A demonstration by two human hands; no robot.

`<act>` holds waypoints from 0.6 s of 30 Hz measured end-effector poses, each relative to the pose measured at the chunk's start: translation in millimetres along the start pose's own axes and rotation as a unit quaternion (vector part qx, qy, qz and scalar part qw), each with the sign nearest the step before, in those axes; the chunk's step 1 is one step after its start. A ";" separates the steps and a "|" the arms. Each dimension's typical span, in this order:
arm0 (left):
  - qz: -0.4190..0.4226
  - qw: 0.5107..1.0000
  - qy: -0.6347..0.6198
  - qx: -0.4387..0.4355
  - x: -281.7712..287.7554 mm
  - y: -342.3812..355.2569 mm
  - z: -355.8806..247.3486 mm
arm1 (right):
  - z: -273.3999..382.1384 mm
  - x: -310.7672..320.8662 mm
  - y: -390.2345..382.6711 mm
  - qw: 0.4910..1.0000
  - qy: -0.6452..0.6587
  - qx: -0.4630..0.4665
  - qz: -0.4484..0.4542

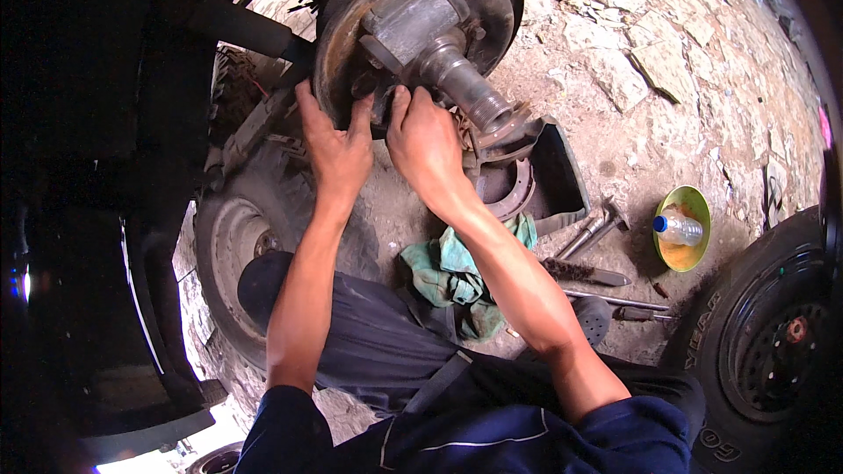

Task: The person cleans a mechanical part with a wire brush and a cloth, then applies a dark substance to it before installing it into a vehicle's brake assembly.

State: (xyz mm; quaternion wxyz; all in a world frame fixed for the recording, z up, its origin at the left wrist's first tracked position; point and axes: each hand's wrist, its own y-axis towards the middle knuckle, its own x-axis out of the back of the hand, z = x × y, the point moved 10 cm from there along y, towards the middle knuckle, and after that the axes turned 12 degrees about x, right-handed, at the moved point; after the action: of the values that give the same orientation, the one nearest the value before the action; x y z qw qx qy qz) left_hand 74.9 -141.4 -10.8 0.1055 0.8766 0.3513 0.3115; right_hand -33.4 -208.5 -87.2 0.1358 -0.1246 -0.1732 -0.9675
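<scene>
A round, rusty brake backing plate (332, 79) with a threaded spindle (470, 88) stands in front of me. At its lower edge my left hand (338, 154) grips the rim, the thumb in front and the fingers reaching behind. Close beside it, my right hand (426, 140) is closed under the spindle, thumb and fingers bent around a small part that they hide. A dark metal block (413, 22) sits on the plate above both hands. Just past the right hand, curved brake shoes (514, 193) lie by a black open container (562, 175).
A green rag (448, 272) lies below my right forearm. A hammer (606, 219), a brush (584, 272) and other tools lie to its right. Farther right are a green bowl (698, 254) holding a bottle (678, 230), and a wheel (773, 333). Another wheel (230, 254) lies left.
</scene>
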 end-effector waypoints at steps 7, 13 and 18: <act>-0.003 1.000 -0.006 -0.001 3.6 -0.1 1.9 | -37.9 -57.2 -20.5 0.841 0.450 -0.290 0.076; -0.012 1.000 -0.020 0.001 3.3 0.3 2.5 | -3.3 5.7 -9.7 0.999 0.034 -0.030 0.006; -0.010 1.000 0.002 -0.029 -4.1 1.0 -2.8 | -20.7 -5.5 1.0 0.992 0.113 -0.001 -0.052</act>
State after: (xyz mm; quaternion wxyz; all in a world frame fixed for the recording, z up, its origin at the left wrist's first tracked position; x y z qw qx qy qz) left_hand 71.5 -145.0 -10.2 0.1331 0.8688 0.3515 0.3224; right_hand -32.0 -215.8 -107.3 0.1038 -0.0052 -0.1619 -0.9813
